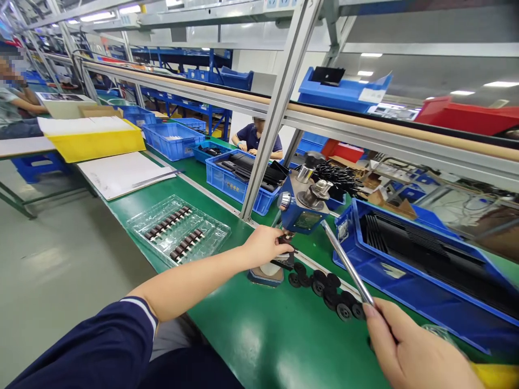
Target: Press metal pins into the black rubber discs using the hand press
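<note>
A blue hand press (305,208) stands on the green bench. My left hand (265,247) is at its working point, fingers closed on a small dark part (286,241) under the ram. At the lower right my right hand (417,346) is wrapped round the press's metal lever (348,265), which slants up to the press head. Several black wheels (330,294) lie on the bench to the right of the press base (265,276). Left of my left hand, a clear plastic tray (217,233) holds two rows of small brown-and-white parts.
Blue bins of black parts (233,186) (409,286) line the bench's far side. A metal post (279,97) rises just behind the press. A white board (117,173) and yellow bin (97,143) are at left. One person sits beyond the bench, another far left.
</note>
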`<state>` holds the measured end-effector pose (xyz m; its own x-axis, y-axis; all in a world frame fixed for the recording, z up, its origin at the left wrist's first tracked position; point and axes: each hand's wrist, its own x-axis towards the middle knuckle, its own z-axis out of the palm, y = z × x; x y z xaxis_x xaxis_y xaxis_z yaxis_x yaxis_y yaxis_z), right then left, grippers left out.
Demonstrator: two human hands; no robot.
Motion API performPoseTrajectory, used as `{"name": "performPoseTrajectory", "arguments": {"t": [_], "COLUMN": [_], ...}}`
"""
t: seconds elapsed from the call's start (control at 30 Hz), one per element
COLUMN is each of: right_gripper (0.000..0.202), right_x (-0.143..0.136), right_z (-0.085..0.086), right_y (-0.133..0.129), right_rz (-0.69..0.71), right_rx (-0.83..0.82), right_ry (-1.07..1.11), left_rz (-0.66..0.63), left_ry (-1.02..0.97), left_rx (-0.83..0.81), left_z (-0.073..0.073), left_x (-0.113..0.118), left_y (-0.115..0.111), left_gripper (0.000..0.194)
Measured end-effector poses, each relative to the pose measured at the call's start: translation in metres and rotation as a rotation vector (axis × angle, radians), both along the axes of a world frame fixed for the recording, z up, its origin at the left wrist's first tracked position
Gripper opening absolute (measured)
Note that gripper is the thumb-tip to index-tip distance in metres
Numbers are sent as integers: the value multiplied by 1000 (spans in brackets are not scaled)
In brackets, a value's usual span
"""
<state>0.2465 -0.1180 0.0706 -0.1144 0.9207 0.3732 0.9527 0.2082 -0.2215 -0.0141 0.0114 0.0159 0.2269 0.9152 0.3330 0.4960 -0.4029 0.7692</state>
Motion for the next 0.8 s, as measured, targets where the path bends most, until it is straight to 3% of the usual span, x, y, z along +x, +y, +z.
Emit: {"name": "performPoseTrajectory", "arguments": {"t": [0.1, 0.17, 0.4, 0.53, 0.67, 0.8], "right_gripper": [45, 43, 37, 35, 36, 32], "right_x": [-13, -18, -23, -30, -40, -33], "right_z": [-8, -16, -52, -62, -49, -16], "right_y": [4, 5, 4, 3, -3, -23], "right_rz": [56, 39, -53, -140, -69, -16], "right_rx": [-159, -167, 75, 227, 284, 407], "right_ry": [128, 188, 99, 27, 80, 249], "left_rz": [4, 5, 35, 26, 22, 30], "left_ry": [-11, -10, -45, -59, -45, -46], "left_rx": [-16, -23, -55, -67, -86, -20], "left_z": [1, 1, -1, -1, 3, 9], "left_x": [1, 1, 4, 4, 4, 0], "left_y": [-1, -1, -3, -3, -2, -13], "left_gripper": [29, 30, 30, 31, 28, 25]}}
